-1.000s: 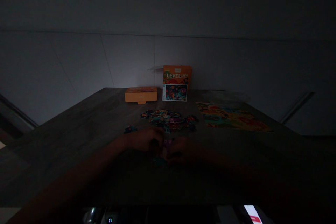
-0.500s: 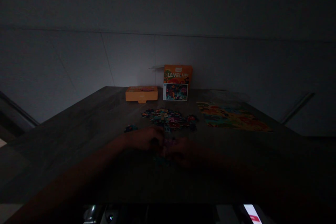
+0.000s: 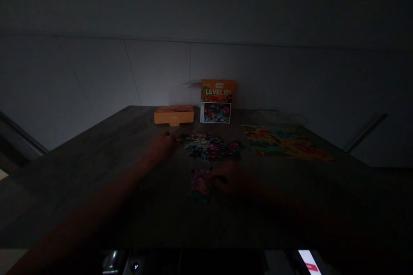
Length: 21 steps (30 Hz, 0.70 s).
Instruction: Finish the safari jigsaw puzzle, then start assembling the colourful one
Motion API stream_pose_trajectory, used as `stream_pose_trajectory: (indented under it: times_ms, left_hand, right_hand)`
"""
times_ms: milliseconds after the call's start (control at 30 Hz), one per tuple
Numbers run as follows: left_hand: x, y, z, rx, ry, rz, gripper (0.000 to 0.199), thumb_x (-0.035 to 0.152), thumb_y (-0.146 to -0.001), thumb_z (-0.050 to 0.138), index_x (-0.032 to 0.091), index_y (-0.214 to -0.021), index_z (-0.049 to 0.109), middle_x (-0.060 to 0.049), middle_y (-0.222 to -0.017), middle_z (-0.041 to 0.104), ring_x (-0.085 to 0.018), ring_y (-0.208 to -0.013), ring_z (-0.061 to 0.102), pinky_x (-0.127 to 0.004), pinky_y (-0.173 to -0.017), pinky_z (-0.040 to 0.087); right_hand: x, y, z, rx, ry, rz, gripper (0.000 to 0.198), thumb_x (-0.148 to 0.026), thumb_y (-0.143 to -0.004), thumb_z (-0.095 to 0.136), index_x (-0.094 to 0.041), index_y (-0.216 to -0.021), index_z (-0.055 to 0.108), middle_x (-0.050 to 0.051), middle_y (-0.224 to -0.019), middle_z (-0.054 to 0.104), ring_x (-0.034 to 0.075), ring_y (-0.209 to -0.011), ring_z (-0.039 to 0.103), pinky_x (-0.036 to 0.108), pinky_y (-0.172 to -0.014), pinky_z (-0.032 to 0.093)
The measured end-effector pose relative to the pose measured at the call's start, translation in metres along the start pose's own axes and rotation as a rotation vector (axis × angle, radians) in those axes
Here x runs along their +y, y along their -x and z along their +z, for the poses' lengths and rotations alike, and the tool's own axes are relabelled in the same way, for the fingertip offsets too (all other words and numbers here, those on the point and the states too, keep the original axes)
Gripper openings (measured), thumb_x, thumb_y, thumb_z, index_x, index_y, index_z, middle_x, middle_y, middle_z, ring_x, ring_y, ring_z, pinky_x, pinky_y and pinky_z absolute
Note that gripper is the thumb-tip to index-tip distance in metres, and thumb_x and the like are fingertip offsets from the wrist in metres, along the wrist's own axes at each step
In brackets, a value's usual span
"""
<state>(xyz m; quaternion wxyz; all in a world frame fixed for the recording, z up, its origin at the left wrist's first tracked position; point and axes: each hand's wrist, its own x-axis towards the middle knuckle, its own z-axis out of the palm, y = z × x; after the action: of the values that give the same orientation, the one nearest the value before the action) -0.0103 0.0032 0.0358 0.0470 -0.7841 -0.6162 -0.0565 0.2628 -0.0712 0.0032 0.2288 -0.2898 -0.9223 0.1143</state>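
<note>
Left hand (image 3: pixel 161 146) moved to puzzle pile (image 3: pixel 208 146); right hand (image 3: pixel 231 176) beside joined pieces (image 3: pixel 199 182)

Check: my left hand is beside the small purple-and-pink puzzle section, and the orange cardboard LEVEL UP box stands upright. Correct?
Not quite: the head view shows your right hand beside the small purple-and-pink puzzle section. Your left hand is by the multicoloured puzzle pile. The rest holds.
</note>
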Motion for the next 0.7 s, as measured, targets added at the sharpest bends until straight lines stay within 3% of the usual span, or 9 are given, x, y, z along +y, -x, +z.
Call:
stream_pose_trajectory:
  times_ms: [67,133,233,300,433,600,700]
  left_hand:
    - [-0.018,-0.001,-0.007,-0.083,-0.125,-0.116,0.041,0.045,-0.09,0.05,0.011,-0.108,0.066,-0.02,-0.113,0.063,-0.028,-0.095,0.065,-0.032,-0.075,0.05]
    - [-0.032,0.001,-0.015,-0.244,-0.141,-0.149,0.052,0.059,-0.084,0.053,0.011,-0.097,0.069,-0.02,-0.1,0.067,-0.031,-0.089,0.066,-0.032,-0.069,0.049]
    - [-0.043,0.003,-0.022,-0.407,-0.136,-0.078,0.058,0.068,-0.073,0.061,0.011,-0.083,0.069,-0.019,-0.088,0.069,-0.031,-0.08,0.066,-0.031,-0.064,0.046]
    - [-0.043,0.003,-0.022,-0.441,-0.134,-0.019,0.052,0.064,-0.069,0.067,0.012,-0.077,0.068,-0.016,-0.082,0.069,-0.029,-0.077,0.066,-0.03,-0.062,0.045]
    - [-0.035,0.0,-0.011,-0.412,-0.092,0.045,0.037,0.049,-0.071,0.071,0.013,-0.073,0.067,-0.013,-0.077,0.068,-0.029,-0.075,0.066,-0.031,-0.062,0.045]
    - [-0.021,-0.002,0.005,-0.25,-0.01,0.126,0.025,0.033,-0.081,0.062,0.015,-0.099,0.066,-0.013,-0.102,0.067,-0.026,-0.09,0.064,-0.03,-0.073,0.048]
    - [-0.011,0.001,0.006,-0.204,0.051,0.197,0.024,0.025,-0.084,0.056,0.016,-0.105,0.064,-0.012,-0.107,0.065,-0.021,-0.09,0.064,-0.027,-0.077,0.049]
  right_hand:
    - [-0.001,-0.001,-0.001,0.002,0.003,0.017,0.027,-0.012,-0.079,0.052,-0.019,-0.092,0.074,0.003,-0.074,0.071,0.014,-0.064,0.061,0.024,-0.064,0.04]
    - [-0.002,-0.002,-0.001,0.004,0.002,0.04,0.028,-0.013,-0.079,0.052,-0.019,-0.095,0.074,0.003,-0.077,0.073,0.015,-0.067,0.063,0.025,-0.065,0.041]
    - [-0.002,-0.003,0.0,0.004,-0.029,0.057,0.029,-0.014,-0.08,0.052,-0.02,-0.098,0.074,0.004,-0.086,0.075,0.016,-0.073,0.066,0.025,-0.068,0.043]
    - [-0.001,-0.002,0.001,-0.005,-0.041,0.071,0.029,-0.014,-0.08,0.052,-0.02,-0.098,0.074,0.004,-0.089,0.075,0.015,-0.073,0.067,0.024,-0.068,0.044]
    - [0.001,-0.002,0.002,0.001,-0.017,0.091,0.03,-0.015,-0.081,0.052,-0.02,-0.1,0.074,0.004,-0.089,0.075,0.015,-0.073,0.067,0.025,-0.068,0.044]
    - [0.002,-0.003,0.002,-0.005,-0.014,0.048,0.027,-0.012,-0.078,0.053,-0.018,-0.093,0.074,0.004,-0.083,0.075,0.015,-0.069,0.066,0.024,-0.065,0.042]
    - [0.003,-0.002,0.002,-0.008,-0.017,0.055,0.027,-0.012,-0.079,0.052,-0.019,-0.094,0.074,0.003,-0.082,0.074,0.014,-0.069,0.065,0.023,-0.065,0.041]
